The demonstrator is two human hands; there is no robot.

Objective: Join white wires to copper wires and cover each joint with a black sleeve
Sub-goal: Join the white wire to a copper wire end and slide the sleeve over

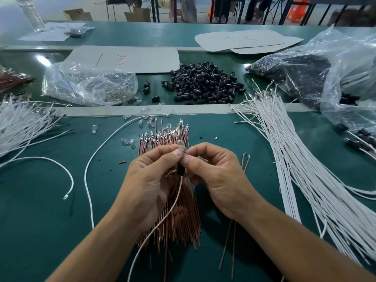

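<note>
My left hand (pixel 151 178) and my right hand (pixel 215 176) meet above a bundle of copper wires (pixel 179 218) on the green table. Both pinch one assembly between thumbs and fingers: a small clear bulb (pixel 180 145) sticks up at the top, a black sleeve (pixel 180 169) sits just below the fingertips, and a white wire (pixel 162 218) hangs down from it toward me. The joint itself is hidden by my fingers. A heap of loose black sleeves (pixel 205 84) lies beyond, and a sheaf of white wires (pixel 301 169) fans out on the right.
A clear bag of small bulbs (pixel 91 86) sits at back left, a bag of black sleeves (pixel 305 78) at back right. More white wires (pixel 22 127) lie at the left edge, finished pieces (pixel 360 141) at the right edge. Two single white wires (pixel 87 176) curl on the mat at left.
</note>
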